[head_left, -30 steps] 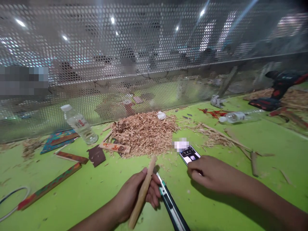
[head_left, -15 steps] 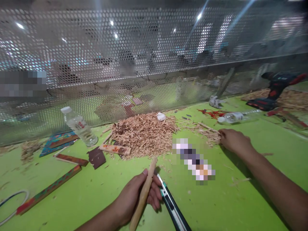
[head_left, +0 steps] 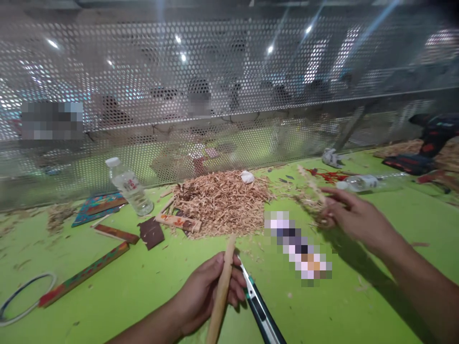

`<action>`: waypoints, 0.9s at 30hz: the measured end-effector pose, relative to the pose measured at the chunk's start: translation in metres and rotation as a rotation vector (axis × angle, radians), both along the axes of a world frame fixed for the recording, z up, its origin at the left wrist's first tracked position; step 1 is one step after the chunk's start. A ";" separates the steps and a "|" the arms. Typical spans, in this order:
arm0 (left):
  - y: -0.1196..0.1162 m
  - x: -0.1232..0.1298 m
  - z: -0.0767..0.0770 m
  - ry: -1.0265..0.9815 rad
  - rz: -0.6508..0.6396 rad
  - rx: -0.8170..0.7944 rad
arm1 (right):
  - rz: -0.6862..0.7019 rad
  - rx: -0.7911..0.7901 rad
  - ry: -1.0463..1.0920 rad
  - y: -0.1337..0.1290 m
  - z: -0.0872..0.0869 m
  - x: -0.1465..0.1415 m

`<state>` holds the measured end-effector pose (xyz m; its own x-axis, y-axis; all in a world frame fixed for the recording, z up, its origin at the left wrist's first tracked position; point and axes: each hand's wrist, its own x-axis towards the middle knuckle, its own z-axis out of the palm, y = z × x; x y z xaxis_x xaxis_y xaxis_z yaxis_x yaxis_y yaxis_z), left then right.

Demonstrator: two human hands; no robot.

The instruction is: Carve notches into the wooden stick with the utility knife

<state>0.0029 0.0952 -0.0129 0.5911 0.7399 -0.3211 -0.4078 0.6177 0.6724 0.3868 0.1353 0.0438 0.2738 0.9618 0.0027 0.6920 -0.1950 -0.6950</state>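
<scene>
Shavings (head_left: 222, 205) lay heaped at twelve o'clock, much whittling seemingly done; what remained, I couldn't tell. Nearer, the left hand (head_left: 201, 291) was closed round a carved stick (head_left: 223, 286) beside a utility knife (head_left: 261, 308); toward two, the right hand (head_left: 356, 219) pinched a ragged wooden strip (head_left: 312, 185).

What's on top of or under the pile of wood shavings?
A small white piece rests on the pile, near its far edge. What lies under its middle is covered.

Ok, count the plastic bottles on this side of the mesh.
2. The left bottle stands upright, left of the pile of shavings; the right bottle lies on its side, near the drill. Others may be hidden.
</scene>
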 end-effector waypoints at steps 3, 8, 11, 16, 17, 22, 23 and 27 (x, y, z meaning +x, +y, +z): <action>0.000 -0.002 0.002 -0.023 0.018 -0.006 | 0.115 -0.192 0.422 -0.023 0.003 -0.059; -0.003 -0.003 0.006 -0.020 0.068 -0.001 | 0.355 -0.435 0.903 -0.065 -0.004 -0.141; -0.003 -0.004 0.008 -0.006 0.091 0.015 | 0.433 -0.489 0.985 -0.073 -0.008 -0.164; 0.000 -0.010 0.007 0.016 0.118 0.021 | 0.498 -0.482 0.970 -0.067 -0.010 -0.182; 0.001 -0.011 0.007 0.019 0.121 0.019 | 0.509 -0.483 0.956 -0.066 -0.011 -0.184; 0.005 -0.016 0.005 0.017 0.103 0.005 | 0.519 -0.464 0.883 -0.062 -0.018 -0.192; 0.006 -0.016 0.005 0.014 0.094 0.003 | 0.522 -0.465 0.878 -0.062 -0.020 -0.193; 0.006 -0.017 0.005 0.007 0.073 0.004 | 0.545 -0.486 0.841 -0.063 -0.024 -0.194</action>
<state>-0.0139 0.1008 -0.0080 0.5333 0.7824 -0.3217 -0.4472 0.5835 0.6779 0.1926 0.0720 0.0198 -0.4476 0.8023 -0.3950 0.1126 -0.3876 -0.9149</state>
